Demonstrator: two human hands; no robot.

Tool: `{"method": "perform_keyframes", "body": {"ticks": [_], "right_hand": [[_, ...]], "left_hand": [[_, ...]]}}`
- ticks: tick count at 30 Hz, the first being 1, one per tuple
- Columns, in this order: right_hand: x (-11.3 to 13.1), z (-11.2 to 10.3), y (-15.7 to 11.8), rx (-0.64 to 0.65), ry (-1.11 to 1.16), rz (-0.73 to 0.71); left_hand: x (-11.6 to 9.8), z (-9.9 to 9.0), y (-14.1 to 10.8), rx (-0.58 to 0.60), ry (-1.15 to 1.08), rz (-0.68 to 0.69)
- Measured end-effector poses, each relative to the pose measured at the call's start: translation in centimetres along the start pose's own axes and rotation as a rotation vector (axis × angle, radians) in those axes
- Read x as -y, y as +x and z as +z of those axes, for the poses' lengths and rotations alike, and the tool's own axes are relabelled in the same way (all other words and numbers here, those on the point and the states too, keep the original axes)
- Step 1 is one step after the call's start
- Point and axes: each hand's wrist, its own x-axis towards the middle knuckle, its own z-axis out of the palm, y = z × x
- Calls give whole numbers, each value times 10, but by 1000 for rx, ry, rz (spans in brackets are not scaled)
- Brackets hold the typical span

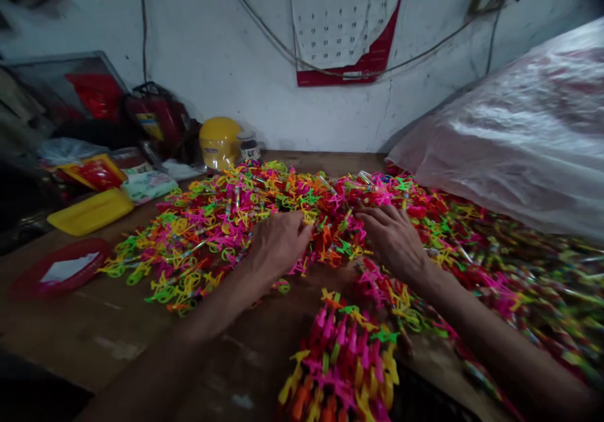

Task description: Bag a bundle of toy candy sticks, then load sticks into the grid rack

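A wide heap of small bright plastic toys (202,227) in pink, yellow, green, orange and red is spread over the table; some have clear tubes. My left hand (282,241) is at the middle of the heap, its fingers curled in and the thumb toward the right; what lies inside them is hidden. To its right, my right hand (394,241) reaches onto the toys with fingers apart and bent down, the tips partly hidden among the pieces. Nearer to me, similar pieces stand packed in a neat, dense bunch (342,359), between my forearms.
A large translucent plastic bag (533,133) bulges over the heap's right side. At left sit a red dish (23,280) with white paper, a yellow tray (92,213), a yellow rounded container (219,142) and a jar (249,146). Behind is a wall with a calendar (346,26) and a cable.
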Motion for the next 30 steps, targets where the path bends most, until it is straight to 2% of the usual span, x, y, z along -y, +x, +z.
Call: {"method": "perform_keyframes", "body": {"ticks": [3,7,10,13,15,17,22,24,26,30], "right_hand": [[-4,22,29,145,-69,-127],[-7,33,39,222,-160,-149],[-8,20,38,214,-165,-169],[-8,-6,27,121,-146,-117],[-7,-25,8,54,-115,5],[-4,-42,-22,27,-44,163],[23,-77,-123,159,304,532],[41,-87,-159,220,374,615],[58,-92,-186,260,378,629],[82,-89,-215,292,178,578]], "left_hand": [[23,21,7,41,47,-63],[30,49,7,63,-7,-119],[39,50,16,111,-146,-129],[54,37,26,186,-372,-109],[62,25,26,215,-554,-88],[65,15,22,206,-734,-85],[53,-1,5,96,-1086,-117],[39,-8,-1,61,-1254,-127],[20,-13,-8,60,-1412,-100],[-30,-20,-36,143,-1500,108]]}}
